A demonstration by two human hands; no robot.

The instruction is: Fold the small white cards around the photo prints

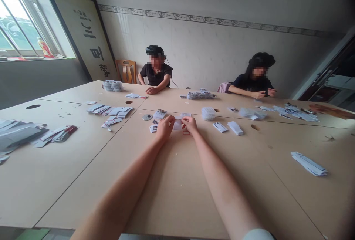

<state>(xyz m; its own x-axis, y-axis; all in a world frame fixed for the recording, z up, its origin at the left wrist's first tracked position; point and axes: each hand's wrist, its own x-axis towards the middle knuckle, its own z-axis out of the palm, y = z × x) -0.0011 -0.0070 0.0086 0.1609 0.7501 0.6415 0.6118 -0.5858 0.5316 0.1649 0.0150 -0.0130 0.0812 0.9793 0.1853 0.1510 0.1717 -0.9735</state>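
Observation:
Both arms reach out over the wooden table (177,166). My left hand (165,127) pinches the left edge of a small translucent bag (177,124). Closed at the bag's right edge is my right hand (190,124). A red-marked paper piece (186,132) lies beneath the right hand. Just beyond the left hand sits a small stack of cards (160,114), with more cards (153,128) beside that hand. Farther right stands a stack of clear bags (208,113), and nearer are white paper slips (235,128).
Piles of folded papers (111,111) and white sheets (19,136) lie on the left. Loose cards (295,111) and a strip bundle (309,164) are on the right. Two people (156,71) (257,79) sit across the table.

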